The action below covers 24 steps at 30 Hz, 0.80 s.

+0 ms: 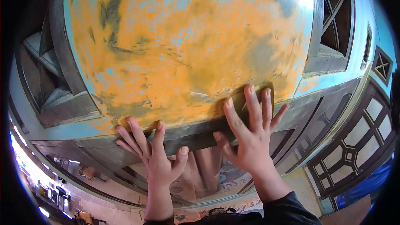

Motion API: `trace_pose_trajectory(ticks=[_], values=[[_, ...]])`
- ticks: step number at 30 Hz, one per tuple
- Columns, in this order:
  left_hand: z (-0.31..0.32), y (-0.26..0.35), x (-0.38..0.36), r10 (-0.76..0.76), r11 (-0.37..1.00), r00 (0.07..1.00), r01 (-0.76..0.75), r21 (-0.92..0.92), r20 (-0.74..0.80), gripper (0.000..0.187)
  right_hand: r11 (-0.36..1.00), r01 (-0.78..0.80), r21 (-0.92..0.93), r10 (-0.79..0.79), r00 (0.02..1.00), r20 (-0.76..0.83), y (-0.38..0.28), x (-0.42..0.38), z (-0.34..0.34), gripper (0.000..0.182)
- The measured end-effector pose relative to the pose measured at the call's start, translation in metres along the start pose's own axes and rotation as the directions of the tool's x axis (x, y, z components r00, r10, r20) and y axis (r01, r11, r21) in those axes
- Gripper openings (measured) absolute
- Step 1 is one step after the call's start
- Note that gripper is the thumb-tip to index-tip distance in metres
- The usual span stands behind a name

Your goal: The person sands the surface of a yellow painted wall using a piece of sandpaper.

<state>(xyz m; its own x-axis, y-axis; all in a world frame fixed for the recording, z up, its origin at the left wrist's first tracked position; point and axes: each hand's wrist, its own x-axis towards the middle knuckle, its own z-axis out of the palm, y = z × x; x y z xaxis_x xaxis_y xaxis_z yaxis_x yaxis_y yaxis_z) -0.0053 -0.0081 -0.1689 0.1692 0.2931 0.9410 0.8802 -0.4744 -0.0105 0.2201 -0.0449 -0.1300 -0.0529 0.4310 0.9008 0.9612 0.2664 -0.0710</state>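
Note:
A wall panel (pixel 187 66) fills the upper middle of the head view, its orange surface broken by light blue flecks and dark grey smudges. Along its bottom edge runs a dark wooden beam (pixel 191 132). My left hand (pixel 154 158) is raised to this edge with fingers spread, the fingertips overlapping the orange border. Farther right and slightly higher, my right hand (pixel 252 139) has its fingers fanned out over the lower part of the panel. Behind those fingers shows a dark olive patch (pixel 238 103) with a rounded right edge; I cannot tell if it is a thin sheet or shadow.
Wood-framed openings with crossed slats flank the panel, one left opening (pixel 46 71) and one right opening (pixel 335 21). A dark door with pale panes (pixel 366 121) stands at the right, near blue sheeting (pixel 366 187). Printed sheeting (pixel 229 183) shows below my hands.

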Motion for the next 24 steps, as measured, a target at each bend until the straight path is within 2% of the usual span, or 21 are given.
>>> trace_pose_trajectory(ticks=[2, 5, 8, 13, 17, 21, 24], values=[[0.0, 0.0, 0.0, 0.003, 1.0, 1.0, -0.003, 0.011, 0.003, 0.075, 1.0, -0.003, -0.004, 0.003, 1.0, -0.001, 0.002, -0.014, 0.006, 0.061], [0.002, 0.001, -0.001, -0.041, 0.997, 0.999, 0.04, -0.067, -0.021, 0.066, 1.0, -0.002, -0.019, 0.002, 1.0, -0.008, 0.003, -0.01, 0.006, 0.061], [0.004, 0.001, -0.001, -0.045, 0.997, 0.998, 0.042, -0.065, -0.043, 0.066, 1.0, 0.006, -0.012, -0.006, 1.0, -0.03, 0.0, 0.009, -0.001, 0.06], [0.004, 0.001, 0.001, -0.036, 0.997, 0.998, 0.032, -0.072, -0.047, 0.067, 1.0, -0.021, 0.003, 0.021, 1.0, -0.018, 0.003, -0.012, 0.008, 0.063], [0.004, 0.0, -0.002, -0.036, 0.997, 0.998, 0.034, -0.066, -0.042, 0.067, 1.0, 0.008, -0.025, -0.01, 0.997, -0.08, 0.0, 0.021, -0.001, 0.061], [0.003, -0.001, 0.0, -0.028, 0.998, 0.999, 0.026, -0.062, -0.037, 0.067, 0.999, 0.027, -0.04, -0.028, 0.999, -0.024, 0.001, 0.008, -0.002, 0.067], [0.004, -0.001, -0.002, -0.031, 0.998, 0.999, 0.029, -0.055, -0.042, 0.067, 0.998, 0.041, -0.041, -0.043, 0.998, -0.052, 0.003, -0.001, 0.004, 0.067]])
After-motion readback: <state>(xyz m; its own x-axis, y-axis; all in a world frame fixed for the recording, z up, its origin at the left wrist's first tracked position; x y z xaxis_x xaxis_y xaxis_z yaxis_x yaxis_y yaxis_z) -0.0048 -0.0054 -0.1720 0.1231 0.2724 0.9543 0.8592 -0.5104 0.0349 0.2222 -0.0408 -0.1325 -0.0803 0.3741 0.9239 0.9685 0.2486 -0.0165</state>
